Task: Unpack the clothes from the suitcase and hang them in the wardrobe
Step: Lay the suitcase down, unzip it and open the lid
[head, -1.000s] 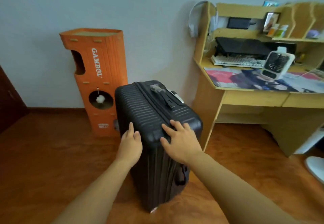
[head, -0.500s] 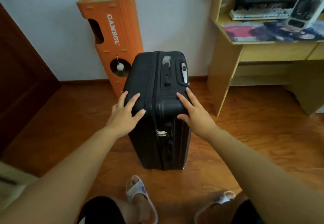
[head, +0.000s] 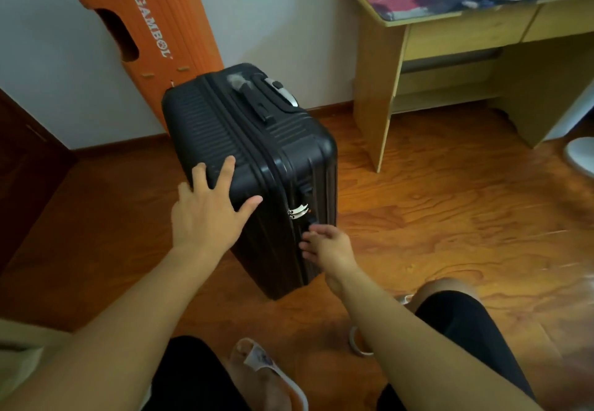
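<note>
The black suitcase (head: 250,166) stands upright on the wooden floor (head: 450,205), zipped closed, in front of the orange cardboard tower (head: 144,28). The left hand (head: 209,214) lies flat on its top near corner, fingers spread wide. The right hand (head: 328,245), fingers loosely extended, touches its narrow side just below the zipper pulls (head: 298,211), holding nothing.

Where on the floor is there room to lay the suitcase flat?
Bare wood floor lies between the suitcase and the desk, and left toward the dark door. Behind, the orange cardboard tower crowds it; in front are the person's feet.
</note>
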